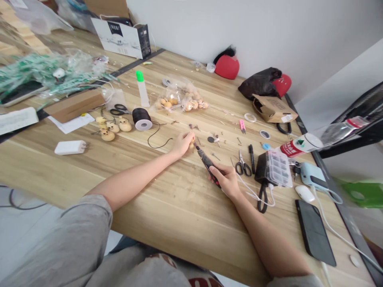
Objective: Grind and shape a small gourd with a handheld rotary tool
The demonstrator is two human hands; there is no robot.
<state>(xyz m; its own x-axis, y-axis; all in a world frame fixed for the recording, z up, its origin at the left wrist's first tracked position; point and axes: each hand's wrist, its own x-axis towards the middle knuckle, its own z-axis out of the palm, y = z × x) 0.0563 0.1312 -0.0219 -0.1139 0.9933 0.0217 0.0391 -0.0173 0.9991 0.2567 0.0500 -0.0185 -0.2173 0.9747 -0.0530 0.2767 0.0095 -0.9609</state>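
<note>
My right hand (226, 178) is wrapped round a dark rotary tool (207, 162) with red marks on its body. The tool's tip points up and left, touching or very close to a small tan wooden piece (191, 147). My left hand (183, 144) pinches that piece near the middle of the table, and its fingers hide most of it. Left of my hands stands a spool of black cord (142, 119), with a loose end trailing toward my left hand. Several small round figures with dark dots and cords, such as this wooden figure (107, 134), lie beyond my left forearm.
Bagged wooden pieces (191, 99) and a green-capped bottle (143, 89) are farther back. To the right are scissors (243, 165), a black marker (251, 158), a compartment box (277, 168), a phone (315, 231) and white cables. A white charger (70, 147) lies left.
</note>
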